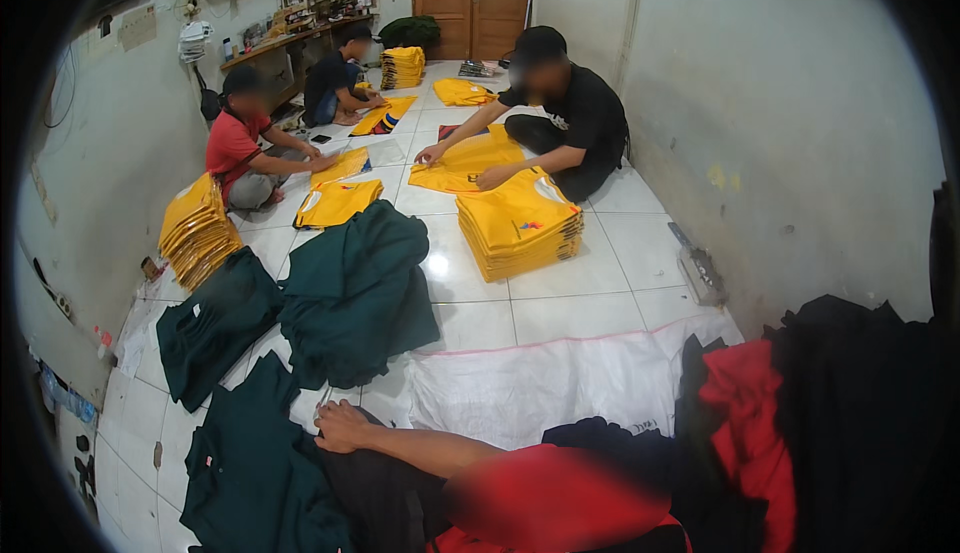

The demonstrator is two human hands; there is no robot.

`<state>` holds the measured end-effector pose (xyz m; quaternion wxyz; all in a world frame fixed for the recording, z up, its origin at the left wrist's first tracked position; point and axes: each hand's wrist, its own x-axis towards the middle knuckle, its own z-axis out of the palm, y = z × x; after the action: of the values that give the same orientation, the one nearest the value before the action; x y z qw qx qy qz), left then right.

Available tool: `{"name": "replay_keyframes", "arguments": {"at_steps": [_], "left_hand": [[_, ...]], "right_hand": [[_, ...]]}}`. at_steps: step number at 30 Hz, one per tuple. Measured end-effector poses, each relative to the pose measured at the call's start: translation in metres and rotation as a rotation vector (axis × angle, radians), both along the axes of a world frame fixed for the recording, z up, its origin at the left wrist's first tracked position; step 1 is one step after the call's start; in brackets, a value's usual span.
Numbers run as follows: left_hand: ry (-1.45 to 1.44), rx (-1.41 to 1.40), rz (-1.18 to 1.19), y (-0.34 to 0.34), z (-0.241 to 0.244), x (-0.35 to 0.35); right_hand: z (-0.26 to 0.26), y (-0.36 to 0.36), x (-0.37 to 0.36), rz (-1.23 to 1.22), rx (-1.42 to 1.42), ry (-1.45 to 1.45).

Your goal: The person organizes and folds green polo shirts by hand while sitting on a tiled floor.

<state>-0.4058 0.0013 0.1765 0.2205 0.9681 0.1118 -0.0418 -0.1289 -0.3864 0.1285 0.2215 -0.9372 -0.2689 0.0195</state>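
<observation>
What appears to be my left hand [342, 427] reaches leftward, on a bare forearm that comes from blurred red fabric [562, 493] at the bottom; whose arm it is cannot be told for sure. Its curled fingers lie over dark cloth [375, 478], beside a thin pale object too small to make out. Just left of it a dark green garment [255, 463] is spread on the tiles. Beyond the hand are a heap of dark green garments [349, 290] and a smaller folded one [217, 324]. My right hand is out of view.
A white woven sack [540, 384] lies ahead; black and red cloth [750, 403] is heaped at right. Yellow shirts are stacked at centre [517, 230] and left [196, 227]. Three people [577, 118] [244, 140] [334, 80] sit on the floor handling yellow shirts.
</observation>
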Motion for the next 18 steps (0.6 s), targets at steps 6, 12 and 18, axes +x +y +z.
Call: {"name": "replay_keyframes", "arguments": {"at_steps": [6, 12, 18], "left_hand": [[-0.001, 0.010, 0.017, 0.003, 0.006, -0.002], [0.005, -0.005, 0.040, 0.006, -0.001, -0.004], [0.007, -0.018, 0.070, 0.010, -0.009, -0.011]], "right_hand": [[0.007, 0.000, -0.001, 0.001, -0.010, 0.031], [0.001, 0.002, -0.002, 0.002, -0.004, -0.010], [0.010, 0.002, 0.005, 0.029, -0.049, 0.034]]}}
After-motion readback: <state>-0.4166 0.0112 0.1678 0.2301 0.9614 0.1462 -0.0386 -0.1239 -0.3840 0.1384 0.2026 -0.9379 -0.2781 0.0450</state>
